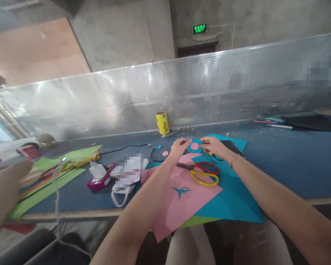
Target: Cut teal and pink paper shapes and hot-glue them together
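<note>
My left hand (179, 146) and my right hand (213, 145) meet over the table and pinch a small teal paper piece (193, 144) with a pink dot on it, one hand on each side. Just below them lie scissors (202, 170) with one red and one yellow handle loop, resting on a pink paper sheet (176, 202) and a teal paper sheet (234, 198). A small teal cut-out shape (181, 191) lies on the pink sheet. Another small pink dot (165, 153) sits on the table left of my left hand.
A yellow can (162, 123) stands by the perforated metal screen (182, 88). Left are a magenta device (99, 178), a black cable (127, 149), green paper sheets (57, 173) and another person's arm (2, 195). The table edge (71, 213) runs across.
</note>
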Demonstrator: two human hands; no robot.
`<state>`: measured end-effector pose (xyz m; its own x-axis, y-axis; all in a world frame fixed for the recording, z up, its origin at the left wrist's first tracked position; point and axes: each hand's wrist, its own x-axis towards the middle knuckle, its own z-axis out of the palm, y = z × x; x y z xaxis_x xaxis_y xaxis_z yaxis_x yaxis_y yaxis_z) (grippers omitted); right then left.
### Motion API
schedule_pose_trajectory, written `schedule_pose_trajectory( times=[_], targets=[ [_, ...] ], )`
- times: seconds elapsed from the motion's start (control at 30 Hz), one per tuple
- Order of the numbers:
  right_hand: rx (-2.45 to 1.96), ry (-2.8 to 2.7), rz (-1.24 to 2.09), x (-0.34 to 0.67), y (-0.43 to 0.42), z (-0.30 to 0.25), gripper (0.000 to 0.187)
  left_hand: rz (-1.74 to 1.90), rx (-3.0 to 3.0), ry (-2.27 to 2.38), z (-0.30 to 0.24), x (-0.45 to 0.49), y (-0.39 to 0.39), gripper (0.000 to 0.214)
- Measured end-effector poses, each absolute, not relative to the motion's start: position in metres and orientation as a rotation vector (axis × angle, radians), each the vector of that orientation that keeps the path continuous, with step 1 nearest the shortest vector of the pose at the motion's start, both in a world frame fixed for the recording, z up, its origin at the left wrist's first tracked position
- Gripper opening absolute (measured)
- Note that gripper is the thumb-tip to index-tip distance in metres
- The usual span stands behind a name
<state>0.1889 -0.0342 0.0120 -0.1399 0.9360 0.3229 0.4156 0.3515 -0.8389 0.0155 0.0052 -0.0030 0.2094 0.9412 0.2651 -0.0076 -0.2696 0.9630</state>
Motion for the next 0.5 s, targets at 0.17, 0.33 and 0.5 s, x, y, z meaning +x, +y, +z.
schedule_pose_trajectory(
  times=[0.17, 0.33, 0.5],
  targets=[
    [-1.323, -1.754, 0.553, 0.193, -0.029, 0.011, 0.022, 1.169, 1.728, 0.995, -0.006, 0.012, 0.006, 0.017],
    [-1.67, -1.885, 0.072, 0.213, -0.018, 0.006, 0.016, 1.229, 1.643, 1.028, -0.004, 0.009, 0.009, 0.02],
    [-1.88, -2.164, 0.185, 0.217, -0.02, 0.002, 0.03, 1.288, 1.48, 1.071, -0.004, 0.008, 0.01, 0.022]
  ],
)
